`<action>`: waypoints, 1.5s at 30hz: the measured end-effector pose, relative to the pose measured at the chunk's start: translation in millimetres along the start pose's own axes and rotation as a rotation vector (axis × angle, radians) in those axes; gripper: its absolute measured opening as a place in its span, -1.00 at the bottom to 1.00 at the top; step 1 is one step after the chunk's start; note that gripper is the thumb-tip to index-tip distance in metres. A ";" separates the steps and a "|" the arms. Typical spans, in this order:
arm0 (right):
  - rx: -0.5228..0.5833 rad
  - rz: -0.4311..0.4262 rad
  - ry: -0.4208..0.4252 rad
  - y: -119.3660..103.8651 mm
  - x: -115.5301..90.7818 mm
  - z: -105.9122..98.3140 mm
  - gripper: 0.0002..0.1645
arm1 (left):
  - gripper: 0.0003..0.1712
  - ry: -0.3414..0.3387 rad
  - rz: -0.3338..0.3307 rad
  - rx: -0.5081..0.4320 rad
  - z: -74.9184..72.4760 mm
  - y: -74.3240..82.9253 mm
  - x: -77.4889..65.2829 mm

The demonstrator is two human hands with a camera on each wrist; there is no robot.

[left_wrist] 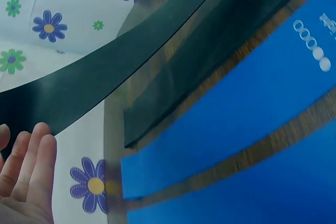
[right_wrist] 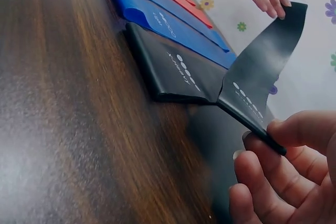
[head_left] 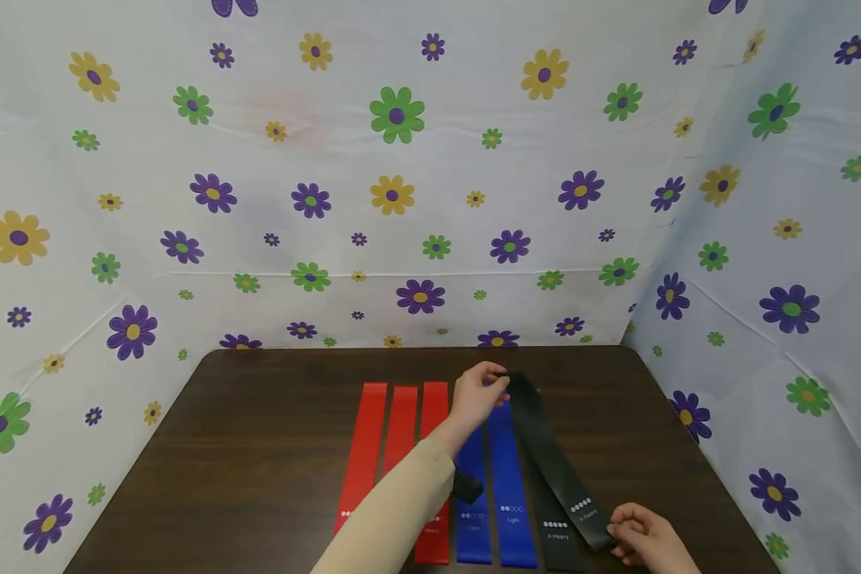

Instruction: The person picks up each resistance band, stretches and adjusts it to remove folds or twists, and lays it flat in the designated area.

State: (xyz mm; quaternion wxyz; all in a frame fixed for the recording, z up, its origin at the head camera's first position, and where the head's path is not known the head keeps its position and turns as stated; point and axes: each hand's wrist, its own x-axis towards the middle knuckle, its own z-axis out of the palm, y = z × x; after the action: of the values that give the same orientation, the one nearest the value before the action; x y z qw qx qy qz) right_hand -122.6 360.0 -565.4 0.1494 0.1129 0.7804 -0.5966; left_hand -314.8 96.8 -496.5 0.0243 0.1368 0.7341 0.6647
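Observation:
A black resistance band (head_left: 554, 462) marked X-Heavy is stretched out between both hands, its far end raised off the table. My left hand (head_left: 477, 392) pinches that far end; in the left wrist view its fingers (left_wrist: 39, 169) lie against the band. With thumb and fingertips my right hand (head_left: 646, 536) pinches the near end, seen closely in the right wrist view (right_wrist: 294, 166). Just left of it a second black band (head_left: 556, 532) lies flat, partly under the held one. Two blue bands (head_left: 513, 502) marked Light lie further left.
Several red bands (head_left: 366, 446) lie in a row left of the blue ones, partly hidden by my left sleeve (head_left: 395, 510). The dark wooden table (head_left: 258, 446) meets a flower-patterned cloth (head_left: 416, 215) at the back and sides.

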 end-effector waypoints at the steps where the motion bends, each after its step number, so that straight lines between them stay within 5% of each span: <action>1: -0.007 -0.003 0.004 0.7 -1.2 -0.6 -0.80 | -0.78 -0.010 0.001 -0.001 2.4 2.0 0.1; 18: -0.030 0.086 0.067 3.2 -14.1 -3.0 -0.76 | -0.81 -0.099 -0.036 -0.013 34.3 14.5 -0.2; 28: -0.076 0.091 0.116 2.4 -17.0 5.8 -0.74 | -0.74 -0.143 -0.003 0.030 41.6 11.4 -1.4; 45: -0.174 0.102 0.194 5.5 -21.2 8.5 -0.76 | -0.59 -0.331 0.052 0.272 58.6 20.6 -4.2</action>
State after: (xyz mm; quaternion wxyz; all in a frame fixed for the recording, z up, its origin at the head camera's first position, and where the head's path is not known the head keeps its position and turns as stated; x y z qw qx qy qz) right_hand -100.0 353.3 -564.6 0.1125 0.1963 0.8332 -0.5046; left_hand -294.5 154.2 -483.7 0.1088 0.2649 0.7992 0.5285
